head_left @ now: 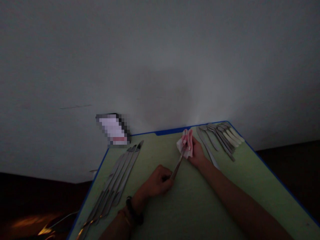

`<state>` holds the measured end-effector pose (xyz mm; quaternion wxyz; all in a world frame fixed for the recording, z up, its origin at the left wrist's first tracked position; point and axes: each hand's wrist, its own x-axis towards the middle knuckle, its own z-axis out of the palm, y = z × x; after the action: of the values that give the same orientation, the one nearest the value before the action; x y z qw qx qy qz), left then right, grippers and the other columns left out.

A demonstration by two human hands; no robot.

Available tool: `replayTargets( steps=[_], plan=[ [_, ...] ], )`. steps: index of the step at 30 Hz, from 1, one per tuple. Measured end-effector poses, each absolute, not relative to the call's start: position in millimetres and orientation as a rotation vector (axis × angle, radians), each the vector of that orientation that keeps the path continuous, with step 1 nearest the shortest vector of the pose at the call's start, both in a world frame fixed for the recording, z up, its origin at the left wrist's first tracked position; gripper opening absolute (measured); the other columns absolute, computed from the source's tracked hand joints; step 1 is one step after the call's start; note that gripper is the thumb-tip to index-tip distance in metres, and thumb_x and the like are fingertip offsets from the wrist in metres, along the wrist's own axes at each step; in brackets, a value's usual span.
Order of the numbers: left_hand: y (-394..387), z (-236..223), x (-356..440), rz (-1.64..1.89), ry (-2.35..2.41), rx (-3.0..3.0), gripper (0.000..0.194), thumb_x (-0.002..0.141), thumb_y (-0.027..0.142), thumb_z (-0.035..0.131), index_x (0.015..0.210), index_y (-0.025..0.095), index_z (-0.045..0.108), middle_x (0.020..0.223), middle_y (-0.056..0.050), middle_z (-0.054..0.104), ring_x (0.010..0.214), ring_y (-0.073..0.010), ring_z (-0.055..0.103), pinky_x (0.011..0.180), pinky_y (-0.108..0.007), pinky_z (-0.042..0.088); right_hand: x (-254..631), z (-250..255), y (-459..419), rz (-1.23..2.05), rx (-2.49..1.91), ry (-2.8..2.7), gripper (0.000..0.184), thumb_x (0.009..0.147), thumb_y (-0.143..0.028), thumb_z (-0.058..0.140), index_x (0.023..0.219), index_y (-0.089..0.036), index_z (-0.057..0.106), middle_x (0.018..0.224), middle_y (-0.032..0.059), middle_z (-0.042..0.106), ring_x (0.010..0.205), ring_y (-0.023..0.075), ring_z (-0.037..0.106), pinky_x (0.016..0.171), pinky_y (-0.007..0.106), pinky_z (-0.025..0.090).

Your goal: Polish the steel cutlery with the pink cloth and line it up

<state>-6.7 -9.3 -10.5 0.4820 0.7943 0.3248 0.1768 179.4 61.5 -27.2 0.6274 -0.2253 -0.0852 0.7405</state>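
My left hand (161, 180) is closed round one end of a piece of metal cutlery (177, 166), which slants up and away over the table. Its far end goes into a folded pink and white cloth (186, 143), so I cannot tell its kind. Gripping that cloth round the metal is my right hand (197, 153), fingers partly hidden behind the folds. Several metal knives (122, 173) lie side by side to the left of my left hand. Just right of my right hand are several spoons (220, 136), some with white handles (233, 137).
The pale green table (150, 150) has a blue edge and stands against a grey wall (160, 66). A phone (113, 130), blurred out, leans at the back left corner. A thin cable (62, 218) shows in the dark at lower left.
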Motion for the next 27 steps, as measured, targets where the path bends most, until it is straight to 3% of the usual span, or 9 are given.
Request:
replayTargets(
  steps=[3, 8, 16, 22, 27],
  plan=[
    [-10.5, -12.0, -1.9, 0.478, 0.912, 2.0, 0.036, 0.082, 0.032, 0.045, 0.05, 0.017, 0.04, 0.046, 0.006, 0.035, 0.043, -0.0065, 0.034, 0.045, -0.02, 0.025, 175.2, -31.4, 59.2, 1.658, -0.584, -0.35, 0.018, 0.08, -0.039, 0.063, 0.079, -0.022, 0.064, 0.06, -0.0035, 0.057, 0.052, 0.0095, 0.048, 0.054, 0.022, 0.042],
    [-10.2, -14.1, 6.6, 0.499, 1.108, 1.989, 0.037, 0.091, 0.032, 0.04, 0.064, 0.015, 0.058, 0.055, 0.002, 0.054, 0.05, -0.0086, 0.048, 0.051, -0.019, 0.033, 170.5, -34.3, 49.1, 1.557, -0.79, -0.787, 0.039, 0.081, -0.054, 0.056, 0.068, -0.018, 0.062, 0.056, -0.0019, 0.054, 0.047, 0.0088, 0.04, 0.048, 0.023, 0.034],
    [-9.3, -11.1, 6.5, 0.565, 1.034, 1.954, 0.026, 0.09, 0.029, 0.042, 0.076, 0.015, 0.058, 0.064, 0.001, 0.06, 0.057, -0.0106, 0.053, 0.055, -0.02, 0.038, 172.6, -24.6, 39.9, 1.492, -0.889, -1.232, 0.041, 0.081, -0.056, 0.054, 0.087, -0.017, 0.065, 0.062, 0.0003, 0.061, 0.062, 0.0144, 0.055, 0.056, 0.025, 0.04],
    [-9.6, -8.2, 7.1, 0.468, 1.024, 2.146, 0.013, 0.084, 0.022, 0.038, 0.08, 0.017, 0.051, 0.065, 0.001, 0.057, 0.058, -0.0129, 0.052, 0.057, -0.023, 0.038, 171.2, -34.9, 45.0, 1.644, -0.806, -0.958, 0.033, 0.076, -0.05, 0.064, 0.087, -0.019, 0.065, 0.065, 0.0002, 0.065, 0.065, 0.0161, 0.059, 0.061, 0.027, 0.044],
    [-17.9, -5.7, 12.0, 0.139, 1.027, 2.554, 0.012, 0.081, 0.027, 0.043, 0.075, 0.018, 0.049, 0.067, -0.002, 0.058, 0.058, -0.0163, 0.051, 0.058, -0.027, 0.035, 174.3, -32.1, 56.6, 1.579, -0.665, -0.396, 0.029, 0.078, -0.049, 0.063, 0.079, -0.02, 0.063, 0.06, -0.0021, 0.061, 0.051, 0.0113, 0.053, 0.053, 0.024, 0.044]
  ],
)
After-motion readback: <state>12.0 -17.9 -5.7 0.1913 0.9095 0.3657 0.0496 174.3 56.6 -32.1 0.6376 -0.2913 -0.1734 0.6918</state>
